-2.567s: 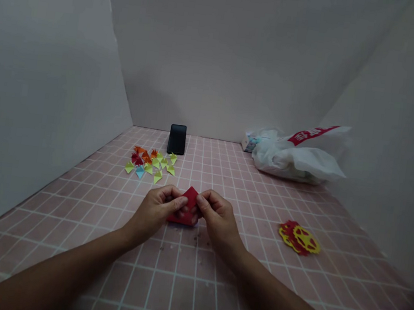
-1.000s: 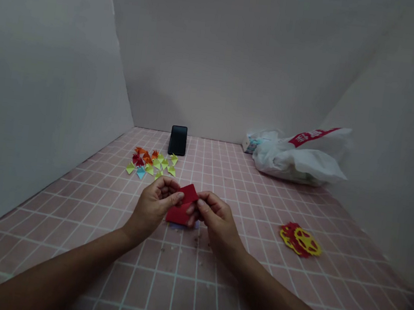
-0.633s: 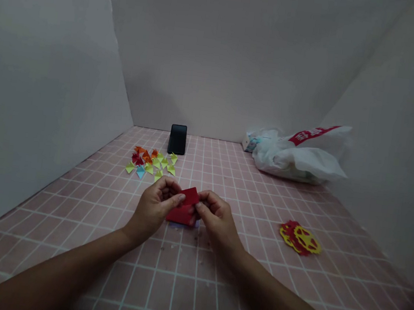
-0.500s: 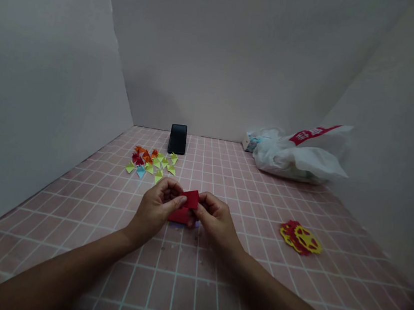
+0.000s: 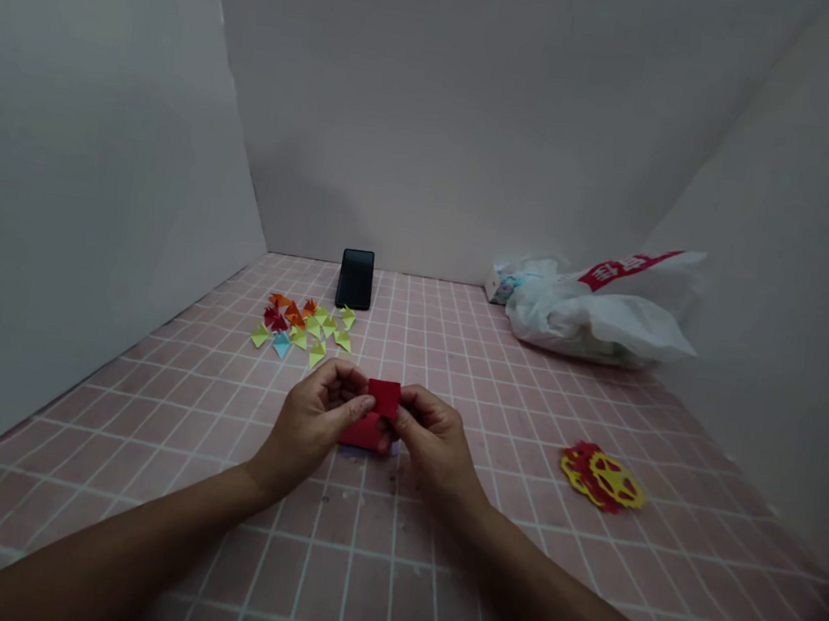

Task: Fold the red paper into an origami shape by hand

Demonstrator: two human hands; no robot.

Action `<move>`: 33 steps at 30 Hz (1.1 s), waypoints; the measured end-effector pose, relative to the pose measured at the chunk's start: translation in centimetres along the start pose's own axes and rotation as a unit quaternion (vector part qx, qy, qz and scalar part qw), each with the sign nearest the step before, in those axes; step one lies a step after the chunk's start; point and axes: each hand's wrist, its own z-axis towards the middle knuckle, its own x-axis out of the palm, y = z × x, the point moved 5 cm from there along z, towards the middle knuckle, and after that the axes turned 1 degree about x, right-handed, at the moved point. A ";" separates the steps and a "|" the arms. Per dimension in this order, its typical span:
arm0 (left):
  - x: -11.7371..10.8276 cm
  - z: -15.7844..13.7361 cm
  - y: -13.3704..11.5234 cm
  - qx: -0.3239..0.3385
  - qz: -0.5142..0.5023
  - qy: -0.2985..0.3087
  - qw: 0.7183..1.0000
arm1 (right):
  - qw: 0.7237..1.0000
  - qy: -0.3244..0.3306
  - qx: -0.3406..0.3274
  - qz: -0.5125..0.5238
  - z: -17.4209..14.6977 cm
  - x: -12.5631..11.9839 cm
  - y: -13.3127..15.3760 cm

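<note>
A small red square of paper (image 5: 384, 396) is held up between both hands, its face toward me. My left hand (image 5: 321, 418) pinches its left edge between thumb and fingers. On the other side, my right hand (image 5: 436, 441) grips the right edge the same way. Beneath them, more red paper (image 5: 363, 432) lies on the table, with a sliver of purple showing under it. The fingers partly cover this lower paper.
Several folded paper pieces (image 5: 305, 322) in yellow, orange, red and blue lie to the left. Behind them stands a black phone (image 5: 356, 279). A white plastic bag (image 5: 595, 318) sits at back right. Red and yellow cutouts (image 5: 603, 477) lie on the pink tiled tabletop (image 5: 487, 581).
The red paper square has turned slightly, so its top edge is now level. Both hands stay in nearly the same place.
</note>
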 end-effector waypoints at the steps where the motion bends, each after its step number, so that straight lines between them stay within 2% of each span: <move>1: 0.0 0.0 -0.1 0.001 0.000 -0.002 1.000 | 1.000 0.001 0.001 -0.001 0.0 0.0 0.0; 14: 0.0 -0.1 -0.4 0.000 -0.004 -0.013 1.000 | 1.000 0.001 0.016 0.006 -0.1 0.2 0.1; 19: 0.2 -0.1 -0.3 -0.007 0.003 0.004 1.000 | 1.000 0.000 0.012 0.007 0.0 0.1 -0.2; 33: 0.0 -0.2 -0.6 0.022 0.036 -0.011 0.999 | 1.000 0.000 0.014 0.003 -0.2 0.2 -0.1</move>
